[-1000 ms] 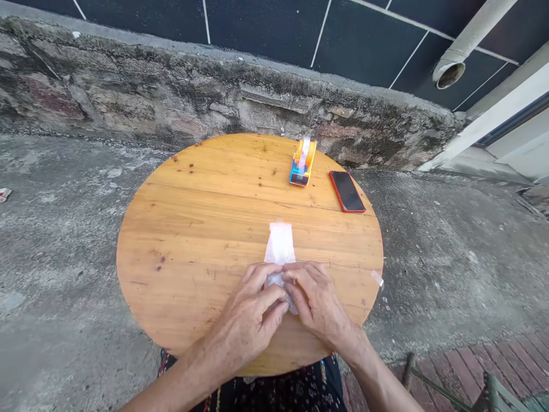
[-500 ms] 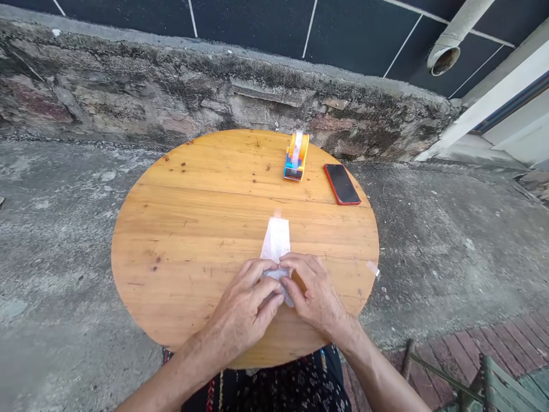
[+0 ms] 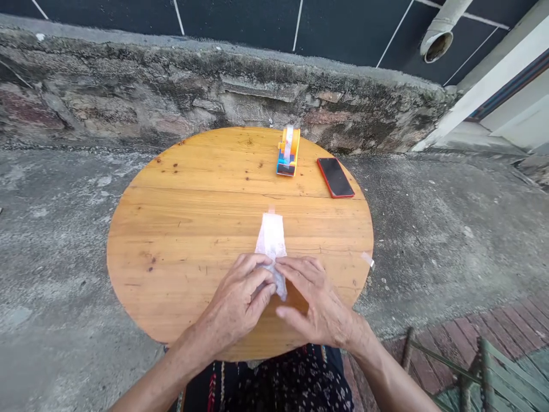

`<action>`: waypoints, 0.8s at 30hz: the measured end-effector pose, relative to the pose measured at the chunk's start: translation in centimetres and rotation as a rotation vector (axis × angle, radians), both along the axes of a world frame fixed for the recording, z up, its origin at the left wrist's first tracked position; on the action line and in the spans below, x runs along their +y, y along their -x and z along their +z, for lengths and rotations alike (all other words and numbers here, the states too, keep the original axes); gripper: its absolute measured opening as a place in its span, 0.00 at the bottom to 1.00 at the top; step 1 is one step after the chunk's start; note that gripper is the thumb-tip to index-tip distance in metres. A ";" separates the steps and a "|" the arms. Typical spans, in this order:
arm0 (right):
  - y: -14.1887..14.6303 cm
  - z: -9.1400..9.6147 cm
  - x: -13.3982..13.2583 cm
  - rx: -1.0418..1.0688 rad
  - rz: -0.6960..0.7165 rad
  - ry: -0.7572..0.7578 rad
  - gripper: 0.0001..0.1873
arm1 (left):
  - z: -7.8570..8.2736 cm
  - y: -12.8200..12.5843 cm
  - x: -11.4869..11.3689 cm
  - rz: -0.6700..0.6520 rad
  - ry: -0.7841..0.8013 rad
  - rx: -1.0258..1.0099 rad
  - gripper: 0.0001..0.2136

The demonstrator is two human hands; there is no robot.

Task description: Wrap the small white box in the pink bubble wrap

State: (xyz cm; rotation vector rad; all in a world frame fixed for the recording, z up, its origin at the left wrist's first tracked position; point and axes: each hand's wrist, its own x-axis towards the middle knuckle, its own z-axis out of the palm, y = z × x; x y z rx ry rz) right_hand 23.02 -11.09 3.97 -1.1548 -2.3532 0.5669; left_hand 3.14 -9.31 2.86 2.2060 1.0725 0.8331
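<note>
A narrow white strip of thin, tissue-like material (image 3: 271, 234) lies lengthwise on the round wooden table (image 3: 184, 229), with a short bit of clear tape (image 3: 271, 210) at its far end. My left hand (image 3: 243, 293) is at the strip's left side, fingers curled and thumb close to the fingertips, pinching its near left edge. On the other side, my right hand (image 3: 317, 300) has its fingers stretched out, with the fingertips touching the strip's right edge. The right thumb stands apart from it. My fingers partly cover the strip's near half.
A yellow and blue tape dispenser (image 3: 288, 151) stands toward the table's far side. To its right lies a red-edged phone (image 3: 335, 177). Another piece of tape (image 3: 368, 259) hangs off the right rim. Beyond the table runs a stone wall base (image 3: 171, 103); a chair (image 3: 476, 366) is at lower right.
My right thumb has come away from the strip and the right hand has spread. The left hand stays at the strip's left side. The whole view has shifted slightly.
</note>
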 end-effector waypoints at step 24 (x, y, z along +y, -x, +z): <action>1.4 -2.7 -0.4 -0.211 -0.109 -0.332 0.20 | -0.8 0.7 -0.3 -0.022 -0.106 0.002 0.08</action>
